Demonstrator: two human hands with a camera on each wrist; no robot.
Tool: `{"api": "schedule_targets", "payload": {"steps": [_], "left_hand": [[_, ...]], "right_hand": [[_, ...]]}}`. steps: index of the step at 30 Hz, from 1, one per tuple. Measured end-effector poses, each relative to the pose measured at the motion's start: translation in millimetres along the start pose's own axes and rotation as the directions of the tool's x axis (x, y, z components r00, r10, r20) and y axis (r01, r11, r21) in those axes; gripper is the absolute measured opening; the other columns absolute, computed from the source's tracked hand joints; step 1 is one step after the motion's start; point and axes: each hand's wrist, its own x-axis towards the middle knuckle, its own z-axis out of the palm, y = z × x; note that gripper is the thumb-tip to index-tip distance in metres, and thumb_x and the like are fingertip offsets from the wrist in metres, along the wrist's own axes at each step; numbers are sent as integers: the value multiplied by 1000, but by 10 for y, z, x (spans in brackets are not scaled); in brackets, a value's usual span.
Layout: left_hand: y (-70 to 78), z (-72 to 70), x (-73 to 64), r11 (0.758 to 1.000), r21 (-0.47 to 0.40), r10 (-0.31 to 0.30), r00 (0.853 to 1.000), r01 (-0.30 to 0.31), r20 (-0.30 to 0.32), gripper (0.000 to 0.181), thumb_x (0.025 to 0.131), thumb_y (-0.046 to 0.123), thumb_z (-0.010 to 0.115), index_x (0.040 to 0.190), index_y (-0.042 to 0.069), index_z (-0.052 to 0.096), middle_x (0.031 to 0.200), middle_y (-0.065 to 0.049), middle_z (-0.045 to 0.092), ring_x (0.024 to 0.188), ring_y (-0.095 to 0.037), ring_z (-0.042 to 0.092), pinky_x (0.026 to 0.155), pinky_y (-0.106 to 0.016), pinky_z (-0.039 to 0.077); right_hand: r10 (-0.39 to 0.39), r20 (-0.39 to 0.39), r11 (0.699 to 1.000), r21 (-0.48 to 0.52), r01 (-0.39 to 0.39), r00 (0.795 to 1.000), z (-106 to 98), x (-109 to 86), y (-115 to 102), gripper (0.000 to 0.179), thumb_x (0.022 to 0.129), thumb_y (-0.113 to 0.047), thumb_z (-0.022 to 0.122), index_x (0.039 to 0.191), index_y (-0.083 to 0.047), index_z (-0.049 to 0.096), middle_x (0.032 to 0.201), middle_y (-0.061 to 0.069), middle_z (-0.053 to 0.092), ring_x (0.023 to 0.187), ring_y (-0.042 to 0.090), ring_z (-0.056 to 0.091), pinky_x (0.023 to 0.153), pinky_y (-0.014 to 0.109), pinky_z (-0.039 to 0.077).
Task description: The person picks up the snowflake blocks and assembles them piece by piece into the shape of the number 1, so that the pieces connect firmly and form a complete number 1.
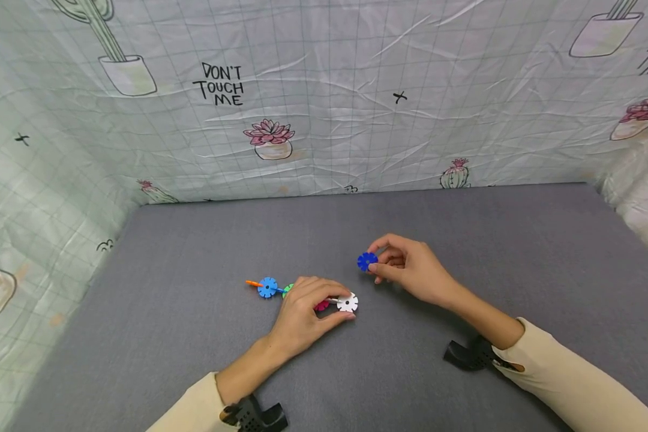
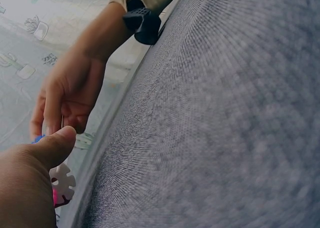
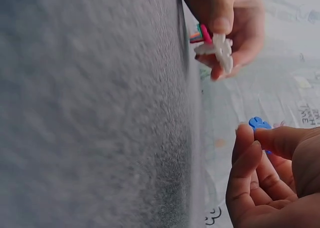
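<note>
My left hand (image 1: 304,315) grips a chain of notched plastic discs, with thumb and fingertips around the white disc (image 1: 348,302) at its right end. Behind it a red-pink disc (image 1: 321,305) shows, and a green disc (image 1: 287,291) is mostly covered by the fingers. Further left the chain carries a light blue disc (image 1: 267,287) and an orange disc (image 1: 252,282) seen edge-on. To the right and a bit farther back, my right hand (image 1: 418,270) pinches a single dark blue disc (image 1: 365,261) between thumb and index finger, apart from the white one.
A grey cloth-covered table (image 1: 205,240) lies under both hands. Behind it and at the sides hangs a pale printed curtain (image 1: 329,120) with plant drawings. Black wrist cameras sit on the left wrist (image 1: 255,415) and the right wrist (image 1: 470,354).
</note>
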Motion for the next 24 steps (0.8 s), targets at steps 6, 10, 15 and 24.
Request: {"api": "schedule_targets", "payload": {"steps": [6,10,15,24], "left_hand": [[3,-6,-5,1000,-3,-4,1000,4,0,31,71,23,85,97,14,71,95,5,70,86,-9,62,75,-29,42],[0,-8,1,1000,-4,0,1000,0,-17,31,71,22,86,97,13,71,94,4,70,84,-9,62,74,-29,42],[-3,-10,9,1000,-8,9,999,-9,-34,31,70,22,86,96,12,71,94,4,71,83,-10,62,73,-29,42],[-3,-7,3,1000,-10,8,999,-8,-37,30,71,22,86,95,11,71,94,3,71,84,-10,62,74,-29,42]], "right_hand": [[-1,45,999,52,-2,999,24,-141,-30,24,90,-16,69,112,-16,59,81,6,69,70,25,66,49,27,43],[-36,64,997,70,31,997,54,-226,-39,30,90,-16,68,118,-14,60,81,4,69,71,24,66,50,26,44],[-80,63,994,79,75,995,115,-309,-94,33,89,-10,68,122,-11,61,81,4,69,69,24,67,52,29,48],[-171,52,984,56,168,984,202,-351,-3,24,89,-9,69,111,-15,62,79,0,71,61,17,66,50,29,51]]}}
